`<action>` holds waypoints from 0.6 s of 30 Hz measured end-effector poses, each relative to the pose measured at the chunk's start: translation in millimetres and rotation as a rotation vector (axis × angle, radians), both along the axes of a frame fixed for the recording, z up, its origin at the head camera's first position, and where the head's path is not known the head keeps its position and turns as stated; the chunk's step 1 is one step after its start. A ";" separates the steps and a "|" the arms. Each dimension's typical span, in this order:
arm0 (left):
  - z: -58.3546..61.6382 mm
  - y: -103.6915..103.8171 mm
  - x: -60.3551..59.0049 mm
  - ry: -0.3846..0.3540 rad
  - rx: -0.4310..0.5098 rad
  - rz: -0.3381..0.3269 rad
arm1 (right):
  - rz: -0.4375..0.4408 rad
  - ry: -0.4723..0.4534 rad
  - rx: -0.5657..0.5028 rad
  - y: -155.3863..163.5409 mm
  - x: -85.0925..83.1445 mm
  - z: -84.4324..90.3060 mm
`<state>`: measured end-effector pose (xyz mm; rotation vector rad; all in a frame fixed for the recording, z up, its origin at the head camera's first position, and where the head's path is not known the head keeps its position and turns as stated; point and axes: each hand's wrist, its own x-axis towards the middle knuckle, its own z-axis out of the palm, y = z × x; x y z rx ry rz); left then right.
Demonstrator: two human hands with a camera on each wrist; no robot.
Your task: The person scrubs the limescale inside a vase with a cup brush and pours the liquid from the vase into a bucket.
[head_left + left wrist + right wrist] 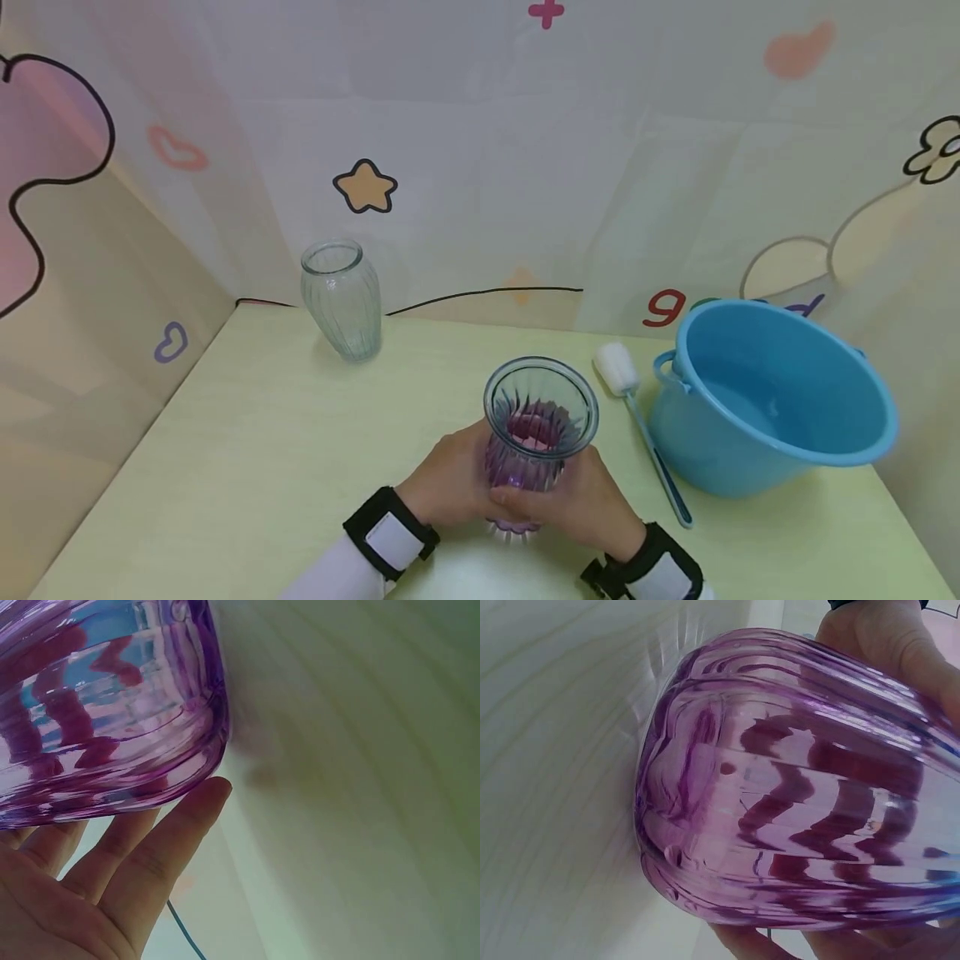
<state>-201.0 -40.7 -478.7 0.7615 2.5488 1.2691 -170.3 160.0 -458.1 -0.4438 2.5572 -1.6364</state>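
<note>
A ribbed purple glass vase point(534, 437) stands upright near the front middle of the pale green table point(247, 450). My left hand point(450, 483) wraps its left side and my right hand point(577, 500) wraps its right side, fingers meeting in front. In the left wrist view the purple vase point(105, 712) fills the top left, with my fingers point(150, 855) lying against its lower side. In the right wrist view the purple vase point(795, 795) fills most of the frame, its base toward the table.
A clear ribbed glass vase point(341, 300) stands at the back left by the wall. A blue plastic bucket point(772, 400) sits at the right. A bottle brush point(641, 421) with a white sponge head and blue handle lies between the purple vase and the bucket.
</note>
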 end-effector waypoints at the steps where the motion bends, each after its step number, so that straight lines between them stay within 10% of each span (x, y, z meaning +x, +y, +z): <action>1: -0.1 0.5 -0.2 -0.004 0.002 0.000 | 0.004 0.004 0.008 0.9 -0.5 -0.1; 18: 1.9 3.9 1.3 -0.039 0.050 0.025 | 0.020 -0.025 0.037 5.1 -4.1 1.0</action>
